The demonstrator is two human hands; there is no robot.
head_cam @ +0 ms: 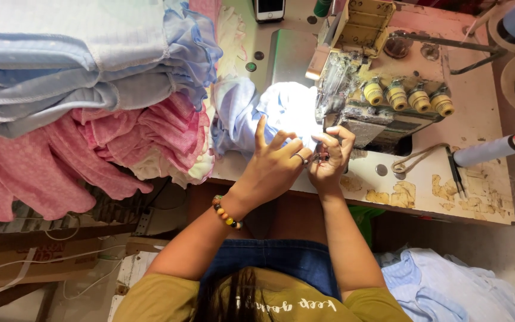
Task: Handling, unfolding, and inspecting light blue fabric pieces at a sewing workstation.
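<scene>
Your left hand (271, 167) lies flat on the pale blue fabric (251, 110) beside the overlock machine (382, 95); your right hand (329, 156) pinches something small at its needle, likely threading; guide gently next.

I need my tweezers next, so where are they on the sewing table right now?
The tweezers lie on the table's right side, just below the pale blue thread cone and right of the sewing machine.

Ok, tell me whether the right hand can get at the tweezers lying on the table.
Probably yes. The tweezers lie in the open on the table, right of the right hand, with only a loose strap beside them. That hand is busy at the sewing machine.
</scene>
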